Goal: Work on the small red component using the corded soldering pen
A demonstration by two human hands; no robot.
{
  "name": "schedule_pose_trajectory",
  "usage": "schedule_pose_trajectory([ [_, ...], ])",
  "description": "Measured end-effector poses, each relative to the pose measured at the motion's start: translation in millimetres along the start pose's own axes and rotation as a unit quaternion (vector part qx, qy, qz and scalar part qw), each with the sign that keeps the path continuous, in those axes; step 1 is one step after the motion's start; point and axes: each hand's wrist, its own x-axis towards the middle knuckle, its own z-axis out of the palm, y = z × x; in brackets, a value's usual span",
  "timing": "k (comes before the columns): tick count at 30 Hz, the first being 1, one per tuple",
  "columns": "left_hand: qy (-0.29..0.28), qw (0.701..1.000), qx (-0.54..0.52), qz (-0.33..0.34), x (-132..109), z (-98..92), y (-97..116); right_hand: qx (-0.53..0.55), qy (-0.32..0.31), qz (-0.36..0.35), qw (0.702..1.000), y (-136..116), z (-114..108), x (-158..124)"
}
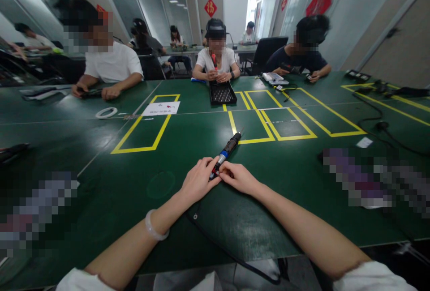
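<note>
An electric screwdriver point(230, 145) lies low over the green table, its thin bit pointing away to the upper right. It has a dark front part, a blue and silver band and some red near its rear end. My left hand point(200, 177) is closed round the rear half from the left side. The fingers of my right hand point(238, 176) are pinched at the rear end, close to the left thumb. Between the two hands the tool's tail is partly hidden. A black cable point(228, 250) runs from below my left wrist down over the table's front edge.
Yellow tape outlines point(134, 150) mark the green table point(134, 206). A white paper sheet point(161, 108), a tape roll point(106, 113) and a black tray of small parts point(223, 94) lie beyond. Co-workers sit opposite. Cables point(381, 125) lie at right.
</note>
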Motion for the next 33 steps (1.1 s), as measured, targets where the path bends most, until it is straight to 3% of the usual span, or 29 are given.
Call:
schedule_pose_trajectory([
  [5,-0.004,1.0,0.019,0.002,1,-0.7,-8,-0.022,-0.006,0.009,1.0,2,0,-1],
  [10,-0.001,0.998,0.044,-0.039,6,-7.8,-35,-0.041,-0.013,0.02,0.999,5,-1,-1],
  [14,0.002,0.991,0.061,-0.121,10,-16.7,-78,-0.045,-0.022,0.02,0.999,6,-3,-1],
  [18,0.002,0.975,0.077,-0.209,7,-28.2,-138,-0.049,-0.024,0.022,0.998,5,-4,-1],
  [22,0.014,0.955,0.102,-0.279,-10,-43.0,-197,-0.057,-0.027,0.022,0.998,2,-6,0],
  [25,0.021,0.935,0.138,-0.327,-28,-55.9,-230,-0.064,-0.027,0.019,0.997,2,-6,-1],
  [29,0.03,0.905,0.17,-0.39,-48,-70.6,-253,-0.071,-0.026,0.011,0.997,4,-5,-1],
  [33,0.043,0.889,0.165,-0.424,-56,-77.2,-252,-0.076,-0.025,0.004,0.997,4,-5,-1],
])
